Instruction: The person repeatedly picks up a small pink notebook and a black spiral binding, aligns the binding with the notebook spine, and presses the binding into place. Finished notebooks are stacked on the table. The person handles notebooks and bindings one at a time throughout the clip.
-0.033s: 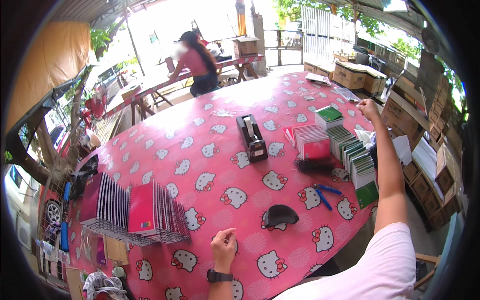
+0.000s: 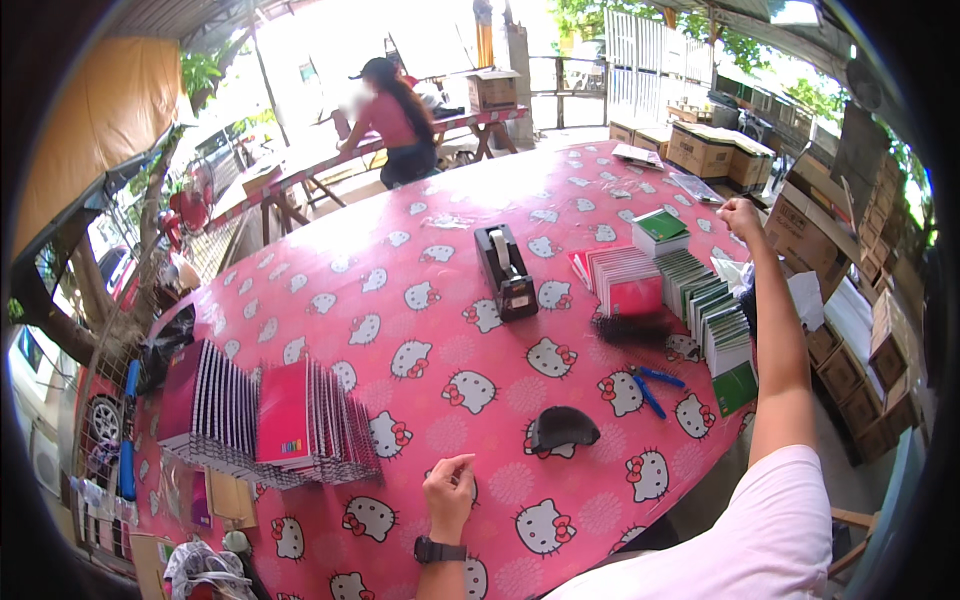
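Plastic sleeve (image 2: 697, 187) far right on counter (image 2: 420, 300), pinched by outstretched right hand (image 2: 741, 214), left hand (image 2: 449, 489) loosely curled, empty, near edge; fetching step, drawing back next.

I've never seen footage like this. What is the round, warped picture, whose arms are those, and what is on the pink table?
The picture comes from a fisheye camera worn on a person's head, looking down, so straight edges bend. Both arms are the wearer's own. The left hand, with a watch on the wrist, rests loosely curled on the pink tablecloth, holding nothing. The right hand reaches far across; whether it holds anything is unclear. On the table: notebooks, a tape dispenser, more booklets, blue pliers, and a black object.
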Demonstrator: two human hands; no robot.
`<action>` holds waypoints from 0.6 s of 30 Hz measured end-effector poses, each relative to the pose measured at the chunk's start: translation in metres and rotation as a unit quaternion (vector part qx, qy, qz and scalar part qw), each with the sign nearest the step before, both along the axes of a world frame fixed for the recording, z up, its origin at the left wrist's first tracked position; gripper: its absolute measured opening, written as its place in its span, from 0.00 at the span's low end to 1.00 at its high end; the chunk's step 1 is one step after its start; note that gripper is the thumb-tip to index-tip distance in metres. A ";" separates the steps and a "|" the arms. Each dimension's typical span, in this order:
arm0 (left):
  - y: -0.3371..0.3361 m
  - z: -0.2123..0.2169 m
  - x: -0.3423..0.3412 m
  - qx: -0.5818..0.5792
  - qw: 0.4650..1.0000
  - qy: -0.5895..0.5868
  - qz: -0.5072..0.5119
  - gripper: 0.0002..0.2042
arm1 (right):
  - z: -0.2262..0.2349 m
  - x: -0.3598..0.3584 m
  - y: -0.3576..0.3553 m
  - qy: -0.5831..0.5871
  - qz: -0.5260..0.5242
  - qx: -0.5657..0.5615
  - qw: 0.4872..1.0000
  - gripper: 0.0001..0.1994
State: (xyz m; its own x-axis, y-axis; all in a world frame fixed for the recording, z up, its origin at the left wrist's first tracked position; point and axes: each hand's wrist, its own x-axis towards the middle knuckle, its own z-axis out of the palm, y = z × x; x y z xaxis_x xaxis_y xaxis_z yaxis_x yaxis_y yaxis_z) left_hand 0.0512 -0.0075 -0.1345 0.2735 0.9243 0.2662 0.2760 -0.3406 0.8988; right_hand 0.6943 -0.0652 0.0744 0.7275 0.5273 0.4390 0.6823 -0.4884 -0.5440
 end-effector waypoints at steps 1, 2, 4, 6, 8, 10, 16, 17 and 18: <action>0.000 0.001 0.000 0.006 1.000 -0.002 -0.004 0.07 | 0.002 -0.007 0.002 0.016 -0.014 -0.004 1.000 0.08; -0.001 0.001 -0.002 -0.003 1.000 -0.006 0.003 0.06 | 0.002 -0.013 0.007 0.033 -0.026 -0.008 0.999 0.08; -0.001 0.000 0.003 -0.022 0.999 -0.024 0.001 0.06 | 0.000 -0.004 0.003 0.000 -0.043 0.012 0.999 0.07; -0.001 -0.002 0.003 -0.001 1.000 -0.022 0.005 0.06 | -0.003 0.011 0.003 -0.101 -0.045 0.052 0.993 0.07; -0.002 0.001 -0.002 -0.009 1.000 -0.009 0.013 0.06 | -0.006 0.018 0.011 -0.164 -0.050 0.086 0.981 0.07; -0.008 0.005 -0.001 -0.056 0.998 -0.011 -0.006 0.07 | 0.002 0.066 -0.032 -0.205 -0.045 0.126 0.970 0.13; 0.007 0.003 -0.019 0.118 0.972 0.101 0.175 0.18 | -0.016 0.073 -0.055 -0.321 -0.363 0.104 0.868 0.48; 0.010 -0.007 -0.017 0.122 0.970 0.113 0.179 0.20 | -0.016 0.089 -0.079 -0.246 -0.366 0.118 0.889 0.48; 0.015 -0.013 -0.015 0.131 0.971 0.131 0.154 0.22 | -0.011 0.106 -0.094 -0.043 -0.132 0.228 0.964 0.48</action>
State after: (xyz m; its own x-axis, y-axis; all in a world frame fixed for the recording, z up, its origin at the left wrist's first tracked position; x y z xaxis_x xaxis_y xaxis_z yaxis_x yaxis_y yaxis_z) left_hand 0.0364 0.0071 -0.1473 0.0846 0.8832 0.4613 0.6086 -0.4124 0.6779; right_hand 0.8007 -0.1590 0.0634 0.7608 0.0668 0.6456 0.6190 -0.3737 -0.6908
